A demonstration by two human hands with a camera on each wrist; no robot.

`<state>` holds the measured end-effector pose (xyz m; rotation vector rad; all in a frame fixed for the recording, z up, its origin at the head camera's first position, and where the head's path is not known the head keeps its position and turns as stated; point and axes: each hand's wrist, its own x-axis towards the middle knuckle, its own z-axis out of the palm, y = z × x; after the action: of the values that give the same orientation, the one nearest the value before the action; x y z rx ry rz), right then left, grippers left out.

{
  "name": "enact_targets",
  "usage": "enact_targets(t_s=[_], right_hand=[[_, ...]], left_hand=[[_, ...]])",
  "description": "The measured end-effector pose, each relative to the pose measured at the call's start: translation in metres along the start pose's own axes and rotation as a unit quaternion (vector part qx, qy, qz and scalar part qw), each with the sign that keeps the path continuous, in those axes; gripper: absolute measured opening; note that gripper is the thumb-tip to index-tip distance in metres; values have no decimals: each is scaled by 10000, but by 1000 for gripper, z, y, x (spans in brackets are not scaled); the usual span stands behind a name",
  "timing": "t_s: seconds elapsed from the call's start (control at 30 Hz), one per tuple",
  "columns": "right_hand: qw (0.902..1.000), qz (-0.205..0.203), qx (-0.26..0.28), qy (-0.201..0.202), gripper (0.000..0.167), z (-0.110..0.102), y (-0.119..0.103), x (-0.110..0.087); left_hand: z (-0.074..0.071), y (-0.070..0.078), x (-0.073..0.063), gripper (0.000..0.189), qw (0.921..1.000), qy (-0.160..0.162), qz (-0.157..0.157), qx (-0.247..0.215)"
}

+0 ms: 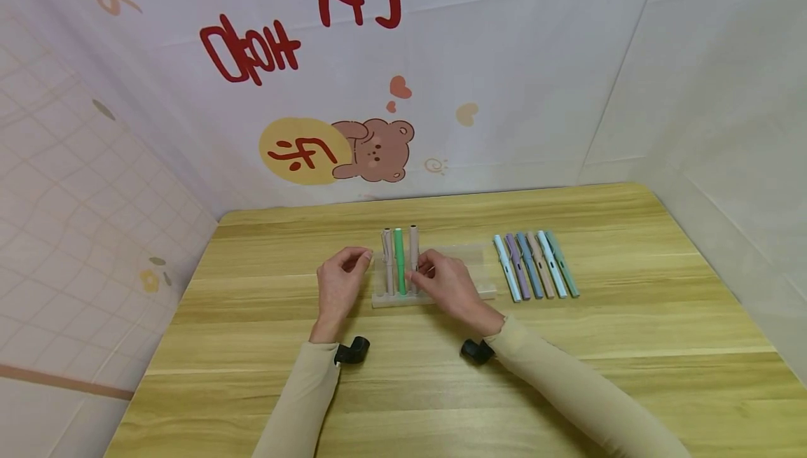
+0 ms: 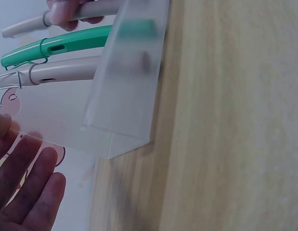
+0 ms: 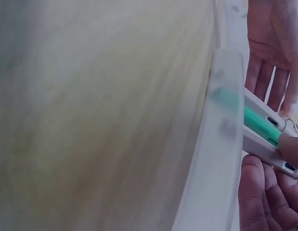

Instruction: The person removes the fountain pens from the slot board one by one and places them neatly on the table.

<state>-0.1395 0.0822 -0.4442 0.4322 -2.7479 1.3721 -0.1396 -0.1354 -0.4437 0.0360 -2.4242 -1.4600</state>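
Note:
A frosted translucent pen stand (image 1: 488,295) stands on the table, with a back panel and a slotted front ledge. Three pens are upright at its left part: a grey pen (image 1: 389,269), a green pen (image 1: 399,255) and another grey pen (image 1: 413,237). My right hand (image 1: 450,286) pinches this rightmost grey pen between thumb and fingers, its lower end at the ledge. At the stand's left side, my left hand (image 1: 339,283) holds the panel's edge between thumb and index finger; the other fingers (image 2: 40,183) are spread loosely below.
To the right of the stand, several pens lie side by side: a light blue pen (image 1: 507,269), a purple pen (image 1: 518,267), a dark blue one, a beige one and others. The wooden table (image 1: 284,234) meets a printed white wall cloth (image 1: 504,59) behind.

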Motion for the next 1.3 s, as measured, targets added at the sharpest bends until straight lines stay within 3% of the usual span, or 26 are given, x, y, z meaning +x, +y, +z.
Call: enact_targets(t_s=[0.23,0.9,1.03,1.3], right_hand=[[9988,-242,214,360,19,-9,-6,-4],[9928,-774,527,746,21,-56,-10,-28],[9920,-751,663,771,23,-69,-5,-32],[9931,-332,593,951,24,-95,6,-40]], left_hand=[[0,1,-1,16,10000,41,37,-29],[0,0,-1,16,10000,33,16,-51],[0,0,-1,16,10000,19,36,-48],[0,1,-1,16,10000,20,26,-13]])
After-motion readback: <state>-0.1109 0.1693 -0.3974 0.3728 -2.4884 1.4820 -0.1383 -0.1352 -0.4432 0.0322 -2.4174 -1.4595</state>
